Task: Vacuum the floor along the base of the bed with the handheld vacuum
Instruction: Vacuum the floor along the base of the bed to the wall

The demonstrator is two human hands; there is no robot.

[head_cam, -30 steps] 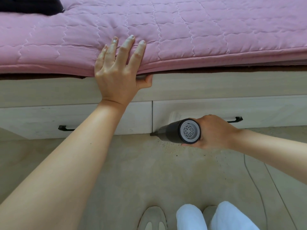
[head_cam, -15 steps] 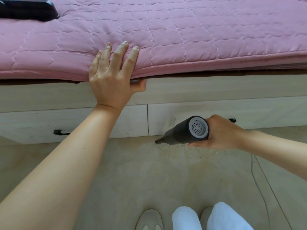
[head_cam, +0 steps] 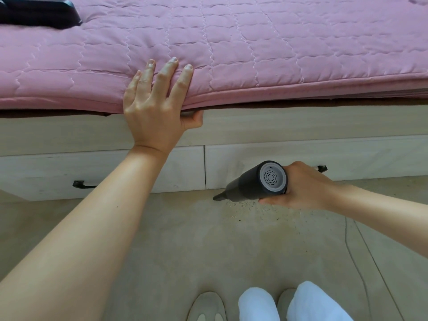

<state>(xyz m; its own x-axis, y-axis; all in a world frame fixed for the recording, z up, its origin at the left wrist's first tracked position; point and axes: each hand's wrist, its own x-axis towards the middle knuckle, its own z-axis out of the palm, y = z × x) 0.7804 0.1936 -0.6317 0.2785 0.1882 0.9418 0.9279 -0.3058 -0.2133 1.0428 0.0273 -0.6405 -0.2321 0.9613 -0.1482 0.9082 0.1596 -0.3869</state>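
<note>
Our right hand (head_cam: 303, 185) has its fingers curled round the handheld vacuum (head_cam: 254, 181), which we have drawn rightward off the seam between the two drawers; its nozzle now touches the floor (head_cam: 185, 251) just out from the bed base (head_cam: 301, 126). Dark specks remain under the barrel, so we judge this stretch unfinished. Our left hand (head_cam: 152, 107) stays braced on the pink quilt (head_cam: 278, 42) at its front edge, fingers straight, thumb tucked beneath.

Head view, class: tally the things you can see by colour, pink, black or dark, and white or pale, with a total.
Pink: 1, quilted bed cover
Black or dark: 4, handheld vacuum, two drawer handles, dark object on bed
White or pale: 2, shoes
Total: 7
</note>
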